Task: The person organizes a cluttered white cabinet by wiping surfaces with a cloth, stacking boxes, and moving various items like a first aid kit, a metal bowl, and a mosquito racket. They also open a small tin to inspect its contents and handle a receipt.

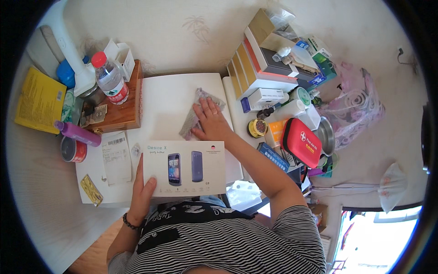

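Note:
My left hand (142, 189) grips a white phone box (196, 171) by its left edge, thumb on the front and the other fingers behind it. The box, with two phones pictured on it, is held up over the near edge of the white tabletop (164, 98). Farther off, my right hand (211, 119) lies flat with fingers spread on a crumpled grey cloth (191, 119), pressing it to the tabletop. Left of the box are a paper slip (116, 157) and a gold blister pack (91, 190).
At the left, a wooden box (130, 107) bears a red-capped water bottle (109, 77); a purple bottle (78, 134) and a yellow package (41, 100) are beside it. To the right are a red first aid case (301, 143), stacked boxes (255, 68) and a metal bowl (325, 137).

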`<action>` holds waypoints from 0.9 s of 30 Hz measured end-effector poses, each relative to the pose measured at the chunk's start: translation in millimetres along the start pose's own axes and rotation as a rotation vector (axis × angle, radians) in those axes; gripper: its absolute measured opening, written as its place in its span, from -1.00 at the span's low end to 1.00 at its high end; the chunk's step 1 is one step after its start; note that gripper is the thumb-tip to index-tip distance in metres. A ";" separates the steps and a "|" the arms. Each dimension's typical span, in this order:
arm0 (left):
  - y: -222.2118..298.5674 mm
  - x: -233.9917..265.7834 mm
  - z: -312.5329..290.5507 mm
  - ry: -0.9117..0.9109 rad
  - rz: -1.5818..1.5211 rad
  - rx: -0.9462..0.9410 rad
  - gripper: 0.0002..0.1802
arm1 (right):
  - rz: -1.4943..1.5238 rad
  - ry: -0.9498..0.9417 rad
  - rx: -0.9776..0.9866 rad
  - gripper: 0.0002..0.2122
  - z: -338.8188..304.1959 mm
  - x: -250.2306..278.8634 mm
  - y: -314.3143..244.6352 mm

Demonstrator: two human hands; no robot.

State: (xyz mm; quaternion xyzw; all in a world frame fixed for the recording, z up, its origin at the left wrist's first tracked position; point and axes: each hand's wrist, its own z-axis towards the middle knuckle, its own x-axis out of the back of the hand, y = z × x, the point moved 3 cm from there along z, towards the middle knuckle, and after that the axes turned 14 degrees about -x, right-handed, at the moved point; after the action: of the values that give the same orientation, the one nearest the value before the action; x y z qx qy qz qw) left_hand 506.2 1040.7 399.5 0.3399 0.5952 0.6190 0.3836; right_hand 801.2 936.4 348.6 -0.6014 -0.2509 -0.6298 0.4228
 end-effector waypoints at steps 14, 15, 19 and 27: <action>1.6 2.8 1.7 -0.055 0.007 -0.015 -0.22 | 0.014 0.068 -0.202 -0.42 -64.5 11.1 28.1; 0.7 2.9 1.5 -0.073 -0.009 -0.008 -0.22 | 0.017 0.044 -0.224 -0.41 -87.4 16.0 21.6; -6.1 11.9 4.2 -0.111 -0.027 0.015 -0.20 | 0.092 -0.034 -0.332 -0.43 -146.9 37.2 -5.5; -11.2 4.8 6.6 -0.095 -0.171 0.029 -0.18 | -0.118 0.142 -0.457 -0.41 -154.5 24.8 -35.6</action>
State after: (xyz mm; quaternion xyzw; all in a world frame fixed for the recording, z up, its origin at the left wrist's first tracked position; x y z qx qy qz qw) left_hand 510.6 1048.1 388.6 0.3222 0.6120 0.5584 0.4581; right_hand 689.3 821.7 356.2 -0.6201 -0.1060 -0.7344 0.2548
